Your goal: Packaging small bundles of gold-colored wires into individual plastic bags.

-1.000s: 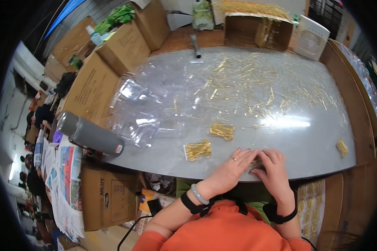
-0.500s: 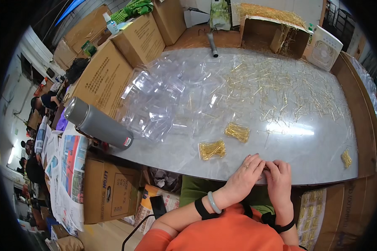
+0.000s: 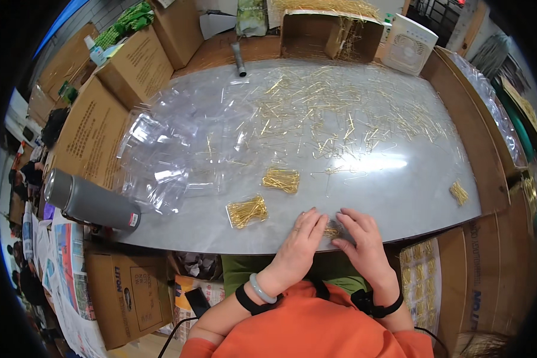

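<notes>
A small clear pack of gold wire pins (image 3: 333,230) lies at the table's near edge, between my two hands and partly hidden by them. My left hand (image 3: 298,243) is against its left side, fingers together and pointing forward. My right hand (image 3: 362,241) curves round its right side, thumb near and fingers beyond. To the left of my hands sit two filled packs of gold pins, the nearer pack (image 3: 247,212) and the farther pack (image 3: 281,179). A small bundle of gold pins (image 3: 459,193) is at the table's right edge.
Loose gold pins (image 3: 346,113) spread over the far grey table (image 3: 400,203). Clear plastic boxes (image 3: 161,149) pile up at left beside a grey bottle (image 3: 92,200). A dark tube (image 3: 238,59), an open carton (image 3: 307,36) and a white fan (image 3: 409,45) stand along the back.
My view has swung right, so the table appears farther left. My hands, close together at the fingertips before, are now farther apart, with the pack showing between them.
</notes>
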Motion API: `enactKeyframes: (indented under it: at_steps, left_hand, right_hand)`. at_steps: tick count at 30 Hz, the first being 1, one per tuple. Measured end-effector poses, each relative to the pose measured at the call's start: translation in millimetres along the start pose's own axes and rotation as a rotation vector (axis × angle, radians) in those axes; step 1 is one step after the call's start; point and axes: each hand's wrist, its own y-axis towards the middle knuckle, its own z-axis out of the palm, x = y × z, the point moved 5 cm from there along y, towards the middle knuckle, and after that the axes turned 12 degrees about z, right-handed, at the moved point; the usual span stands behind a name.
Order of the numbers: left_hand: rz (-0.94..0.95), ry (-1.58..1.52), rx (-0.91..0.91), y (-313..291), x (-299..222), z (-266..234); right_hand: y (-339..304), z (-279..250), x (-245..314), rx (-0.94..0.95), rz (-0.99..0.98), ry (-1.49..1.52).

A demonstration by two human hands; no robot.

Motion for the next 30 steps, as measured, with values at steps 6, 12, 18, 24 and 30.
enactKeyframes:
  at_steps: [6, 12, 18, 24, 30]
  left_hand:
    - [0.01, 0.004, 0.053, 5.2, -7.5, -4.3]
    - [-0.019, 0.037, -0.006, 2.4, -11.8, 5.9]
    - [-0.009, -0.068, -0.033, -5.9, -7.6, -1.7]
    - [-0.102, 0.091, -0.083, -11.4, -2.4, -36.4]
    - [-0.067, 0.197, -0.133, -9.9, 1.8, -39.5]
  right_hand:
    - [-4.0, 18.8, -1.1, 0.082, -0.028, -0.044]
    - [-12.7, 24.7, 23.2, -0.085, -0.014, -0.112]
    - [-18.3, 31.0, 9.9, -0.138, -0.043, -0.178]
    - [-13.2, 20.1, 2.1, -0.136, -0.007, -0.118]
    - [-11.9, 17.8, -2.1, -0.094, -0.046, -0.06]
